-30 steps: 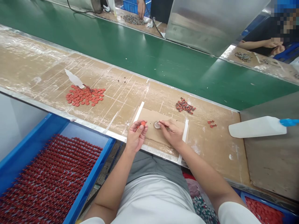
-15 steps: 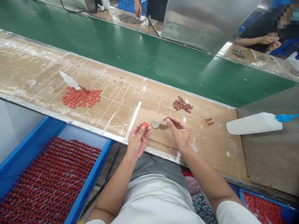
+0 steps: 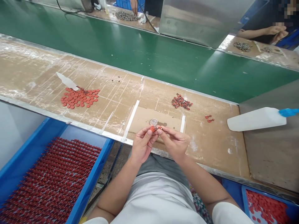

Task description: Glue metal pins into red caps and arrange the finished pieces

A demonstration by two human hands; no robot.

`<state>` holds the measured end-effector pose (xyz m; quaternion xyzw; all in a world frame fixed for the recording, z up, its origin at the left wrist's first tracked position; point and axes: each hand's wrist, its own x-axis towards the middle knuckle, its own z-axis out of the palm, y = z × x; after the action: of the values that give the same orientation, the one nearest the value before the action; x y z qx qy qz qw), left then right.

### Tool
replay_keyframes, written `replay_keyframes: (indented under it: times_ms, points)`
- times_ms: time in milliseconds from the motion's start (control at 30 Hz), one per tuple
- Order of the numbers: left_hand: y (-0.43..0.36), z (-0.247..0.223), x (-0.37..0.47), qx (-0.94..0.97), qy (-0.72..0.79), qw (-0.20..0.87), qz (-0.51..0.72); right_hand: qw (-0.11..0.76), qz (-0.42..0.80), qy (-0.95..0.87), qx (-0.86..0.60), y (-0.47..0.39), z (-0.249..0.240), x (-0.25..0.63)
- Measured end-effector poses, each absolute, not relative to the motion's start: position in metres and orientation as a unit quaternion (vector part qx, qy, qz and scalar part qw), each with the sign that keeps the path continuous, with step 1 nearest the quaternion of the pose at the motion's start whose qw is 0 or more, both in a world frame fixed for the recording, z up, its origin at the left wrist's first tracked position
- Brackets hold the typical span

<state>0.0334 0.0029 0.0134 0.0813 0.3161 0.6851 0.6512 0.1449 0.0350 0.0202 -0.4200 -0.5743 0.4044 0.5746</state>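
My left hand (image 3: 143, 144) pinches a small round red disc (image 3: 152, 128) at its fingertips. Close against it, my right hand (image 3: 175, 142) is closed on a small red-and-dark figure-like piece (image 3: 159, 128). The two pieces meet, or nearly so, between my fingers; I cannot tell whether they are joined. Just beyond my fingertips a small clear round dish (image 3: 153, 122) sits on a cardboard sheet (image 3: 140, 119). A heap of similar red-and-dark pieces (image 3: 181, 102) lies behind my right hand. Farther left is a spread of red discs (image 3: 79, 98).
Two finished-looking red pieces (image 3: 209, 119) lie at right, near a white bottle (image 3: 257, 119) with a blue tip. A blue tray (image 3: 77, 199) at lower left holds rows of red pieces. Beyond the table runs a green belt (image 3: 116, 49); co-workers' hands (image 3: 277, 31) are across it.
My right hand has moved left and down, bringing its piece to the disc in my left hand. The left hand has shifted slightly right. The view has tilted a little.
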Motion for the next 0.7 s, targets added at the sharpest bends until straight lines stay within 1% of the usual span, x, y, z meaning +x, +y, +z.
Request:
replay_keyframes:
  times_ms: [700]
  points:
    - [0.0011,0.0085,0.0329,0.092,0.353,0.617,0.697,0.575,0.354,-0.608,-0.418,0.033,0.0159,0.14]
